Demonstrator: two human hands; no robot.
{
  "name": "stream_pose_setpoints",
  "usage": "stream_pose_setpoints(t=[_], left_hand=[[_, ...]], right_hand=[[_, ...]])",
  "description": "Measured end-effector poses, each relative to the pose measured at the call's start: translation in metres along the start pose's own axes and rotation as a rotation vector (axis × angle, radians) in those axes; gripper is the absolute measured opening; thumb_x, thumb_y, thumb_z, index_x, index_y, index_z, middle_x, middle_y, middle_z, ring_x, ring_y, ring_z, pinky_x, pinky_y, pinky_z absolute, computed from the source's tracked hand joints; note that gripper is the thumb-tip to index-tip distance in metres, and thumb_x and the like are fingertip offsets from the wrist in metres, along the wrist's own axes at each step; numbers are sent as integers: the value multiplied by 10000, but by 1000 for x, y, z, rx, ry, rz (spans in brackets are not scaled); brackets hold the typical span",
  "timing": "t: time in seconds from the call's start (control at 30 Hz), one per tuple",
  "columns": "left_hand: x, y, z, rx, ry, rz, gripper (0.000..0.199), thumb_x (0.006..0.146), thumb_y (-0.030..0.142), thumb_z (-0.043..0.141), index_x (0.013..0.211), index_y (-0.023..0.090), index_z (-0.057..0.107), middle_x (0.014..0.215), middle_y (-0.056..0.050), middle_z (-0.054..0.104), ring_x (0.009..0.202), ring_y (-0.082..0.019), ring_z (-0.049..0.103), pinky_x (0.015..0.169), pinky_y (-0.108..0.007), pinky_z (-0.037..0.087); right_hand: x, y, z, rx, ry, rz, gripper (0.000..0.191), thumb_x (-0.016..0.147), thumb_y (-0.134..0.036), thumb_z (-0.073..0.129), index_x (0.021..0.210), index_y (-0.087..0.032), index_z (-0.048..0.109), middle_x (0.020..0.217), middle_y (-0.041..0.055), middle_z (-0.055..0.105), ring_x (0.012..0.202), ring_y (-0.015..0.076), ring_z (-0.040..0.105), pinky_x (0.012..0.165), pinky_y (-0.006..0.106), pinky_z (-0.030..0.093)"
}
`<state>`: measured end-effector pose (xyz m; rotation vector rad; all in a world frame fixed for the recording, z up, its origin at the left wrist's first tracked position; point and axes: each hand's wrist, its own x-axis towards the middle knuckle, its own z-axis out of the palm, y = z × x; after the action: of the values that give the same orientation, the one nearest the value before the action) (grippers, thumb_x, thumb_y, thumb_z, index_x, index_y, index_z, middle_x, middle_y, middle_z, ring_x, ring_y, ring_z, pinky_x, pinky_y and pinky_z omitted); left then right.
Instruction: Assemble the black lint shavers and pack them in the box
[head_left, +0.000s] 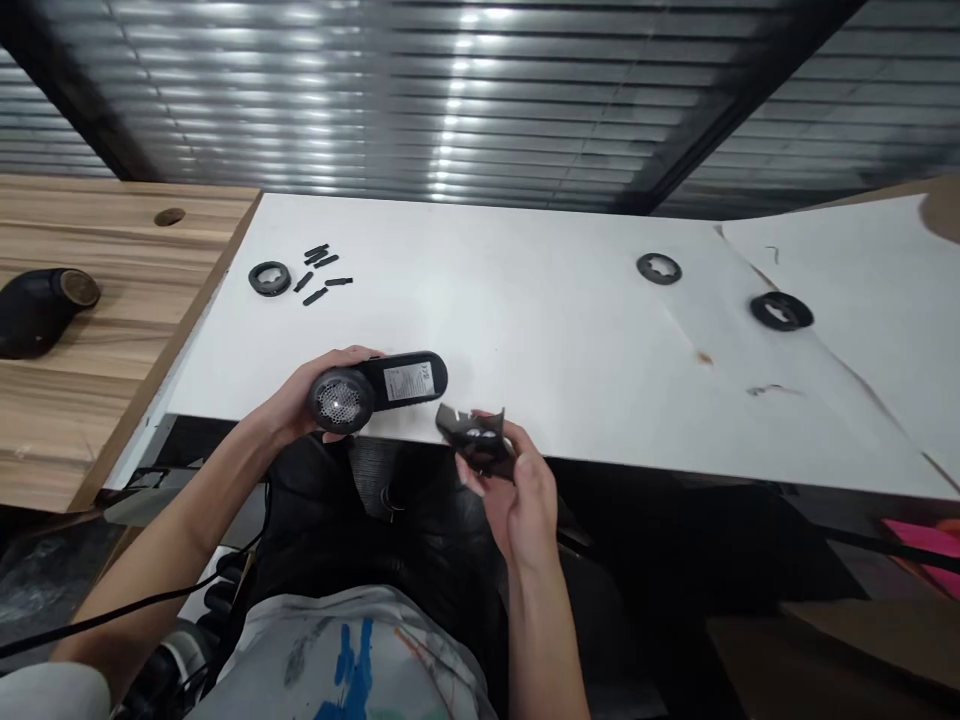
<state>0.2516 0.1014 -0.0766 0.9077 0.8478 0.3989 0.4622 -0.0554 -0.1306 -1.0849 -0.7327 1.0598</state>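
Note:
My left hand (pixel 300 395) grips a black hair dryer (pixel 405 382) by its body, with the round mesh end (pixel 337 400) turned toward me and a white label on its side. My right hand (pixel 517 505) holds a jagged black plastic piece (pixel 476 440) with cut-out openings, pinched between thumb and fingers. Both hands are just above the front edge of a white tabletop (pixel 540 330). The two hands are apart, with the dryer to the left of the plastic piece.
A black ring (pixel 269 278) and several small black clips (pixel 319 272) lie at the tabletop's far left. Two more black rings (pixel 659 268) (pixel 781 311) lie to the right. A wooden table (pixel 97 400) with a black elbow-shaped part (pixel 41 312) adjoins on the left. A black cable (pixel 127 620) runs below my left arm.

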Motion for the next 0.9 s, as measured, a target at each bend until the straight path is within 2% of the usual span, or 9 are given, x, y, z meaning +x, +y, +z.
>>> stream_pose_setpoints(t=[0.1, 0.2, 0.3, 0.37, 0.47, 0.53, 0.6, 0.77, 0.9], left_hand=[[12, -1, -15, -93, -227, -66, 525, 917, 562, 567, 1118, 111, 745, 480, -31, 572, 359, -170, 492, 273, -203, 320], [24, -4, -26, -138, -343, -170, 655, 940, 679, 522, 802, 81, 750, 413, -55, 514, 326, -145, 446, 252, -184, 311], [27, -5, -31, -141, -389, -237, 804, 953, 799, 447, 616, 105, 674, 389, -62, 489, 281, -109, 371, 232, -162, 256], [25, -3, -30, -127, -409, -239, 865, 953, 853, 395, 590, 114, 659, 386, -64, 486, 267, -106, 353, 223, -166, 247], [22, -1, -27, -106, -435, -221, 946, 927, 919, 330, 616, 98, 682, 390, -66, 492, 254, -111, 362, 218, -177, 265], [21, -1, -25, -102, -443, -218, 997, 918, 939, 278, 713, 76, 732, 397, -60, 505, 251, -115, 376, 220, -174, 270], [22, -3, -24, -85, -450, -218, 1031, 903, 956, 237, 751, 75, 750, 393, -63, 507, 249, -120, 390, 222, -173, 275], [25, -8, -29, -44, -462, -232, 1059, 820, 1026, 166, 583, 126, 671, 444, -113, 548, 315, -132, 484, 275, -194, 366], [25, -11, -27, -89, -389, -188, 1223, 762, 1063, 119, 895, 47, 787, 638, -181, 678, 475, -193, 618, 416, -266, 516]], right_hand=[[18, -2, 1, -92, 7, -175, 481, 959, -648, 715, 1220, -245, 750, 937, 81, 729, 673, 212, 606, 567, 348, 465], [37, -10, -1, -296, -12, -343, 398, 997, -563, 713, 1295, -302, 751, 1144, 85, 756, 891, 263, 701, 782, 436, 583], [57, -26, -2, -567, -156, -465, 361, 1000, -453, 752, 1344, -345, 742, 1330, 64, 732, 1206, 308, 677, 1050, 491, 557], [72, -36, -1, -700, -318, -505, 368, 1001, -420, 758, 1360, -340, 736, 1348, 65, 730, 1279, 315, 646, 1113, 503, 531], [89, -41, 3, -760, -568, -484, 365, 1016, -403, 744, 1372, -322, 727, 1371, 69, 719, 1315, 306, 631, 1160, 510, 504], [94, -37, 8, -725, -657, -428, 366, 1031, -400, 724, 1387, -319, 711, 1405, 72, 693, 1338, 293, 624, 1179, 508, 496], [96, -31, 13, -676, -674, -378, 371, 1032, -418, 717, 1387, -313, 703, 1419, 85, 674, 1334, 289, 630, 1170, 507, 510], [96, -20, 22, -594, -667, -288, 415, 983, -478, 768, 1348, -288, 714, 1400, 106, 688, 1315, 303, 647, 1140, 494, 536], [100, -21, 24, -587, -666, -224, 425, 978, -500, 772, 1339, -284, 716, 1375, 83, 711, 1292, 292, 665, 1149, 466, 525]])
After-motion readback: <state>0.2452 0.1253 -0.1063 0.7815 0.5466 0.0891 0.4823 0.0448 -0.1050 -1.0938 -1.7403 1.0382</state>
